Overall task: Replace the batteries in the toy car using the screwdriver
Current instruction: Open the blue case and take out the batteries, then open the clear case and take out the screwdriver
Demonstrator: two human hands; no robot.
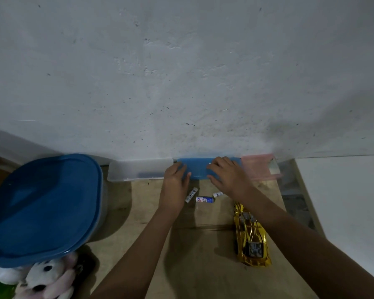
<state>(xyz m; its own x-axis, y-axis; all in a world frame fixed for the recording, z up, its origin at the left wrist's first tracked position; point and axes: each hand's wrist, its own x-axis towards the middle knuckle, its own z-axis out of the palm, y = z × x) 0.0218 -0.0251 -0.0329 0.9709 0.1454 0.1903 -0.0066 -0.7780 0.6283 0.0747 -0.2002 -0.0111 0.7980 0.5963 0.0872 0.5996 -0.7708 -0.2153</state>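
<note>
Both hands, left (pixel 175 180) and right (pixel 225 175), grip the flat blue plastic case (pixel 199 167) at frame centre. Lower right, the gold toy car (pixel 252 236) lies unopened on the bench (pixel 203 266); three batteries (pixel 204 199) wait between. Evidently an early stage.

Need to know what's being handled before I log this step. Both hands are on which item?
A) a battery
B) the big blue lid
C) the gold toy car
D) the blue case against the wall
D: the left hand and right hand both rest on the blue case by the wall; the gold toy car lies untouched.
</note>
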